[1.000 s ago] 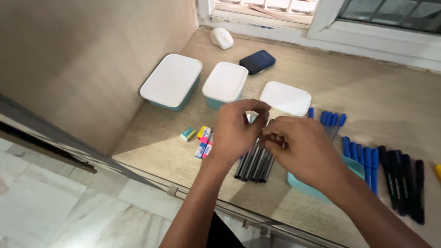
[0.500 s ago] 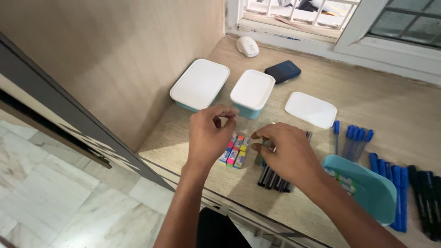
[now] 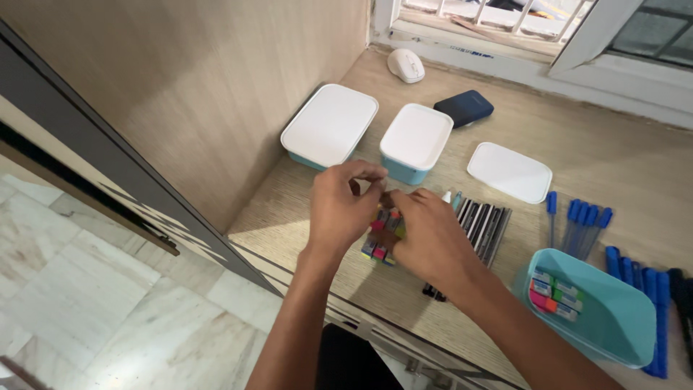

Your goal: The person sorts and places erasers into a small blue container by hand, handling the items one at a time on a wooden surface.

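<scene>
Several small colourful erasers (image 3: 378, 245) lie in a row near the front edge of the wooden desk (image 3: 606, 155). My left hand (image 3: 341, 211) curls over their far end, its fingertips pinched together there. From the right, my right hand (image 3: 431, 240) comes in and its fingertips press on the same erasers; it hides part of them. Black pens (image 3: 482, 222) lie side by side just right of my right hand.
Two closed teal boxes with white lids (image 3: 330, 126) (image 3: 416, 139) stand behind the hands. A loose white lid (image 3: 510, 172), a white mouse (image 3: 405, 65) and a navy case (image 3: 464, 108) lie farther back. An open teal box (image 3: 613, 328) holds erasers. Blue pens (image 3: 586, 217) lie at right.
Both hands have left the black pens and come together on the colourful erasers to the left. The view has shifted, so the open teal box shows more fully.
</scene>
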